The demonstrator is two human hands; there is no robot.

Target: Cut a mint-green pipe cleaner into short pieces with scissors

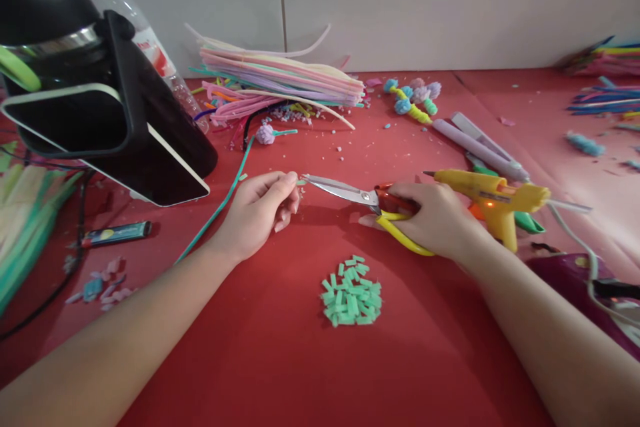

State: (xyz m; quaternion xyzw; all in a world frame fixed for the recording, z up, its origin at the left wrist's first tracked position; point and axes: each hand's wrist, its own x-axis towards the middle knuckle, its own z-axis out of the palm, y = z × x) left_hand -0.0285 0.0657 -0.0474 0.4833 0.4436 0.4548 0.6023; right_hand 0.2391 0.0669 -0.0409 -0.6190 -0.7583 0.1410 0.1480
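My left hand (pixel 265 210) is closed in a pinch, with the short green end of a pipe cleaner (pixel 301 183) showing at the fingertips. My right hand (pixel 435 217) grips a pair of scissors (pixel 345 191) with red and yellow handles. Their metal blades point left and look nearly closed, the tips right beside the green end. On the red table below the scissors lies a pile of short green pipe cleaner pieces (pixel 353 297). A longer teal pipe cleaner (pixel 220 208) runs behind my left wrist.
A yellow glue gun (pixel 493 197) and a lilac hair straightener (pixel 480 147) lie at right. Bundled pastel pipe cleaners (pixel 285 77) lie at the back by the wall. At left stand a black phone-like device (pixel 160 167) and bottle, above a lighter (pixel 117 233) and loose pink pieces (pixel 117 293).
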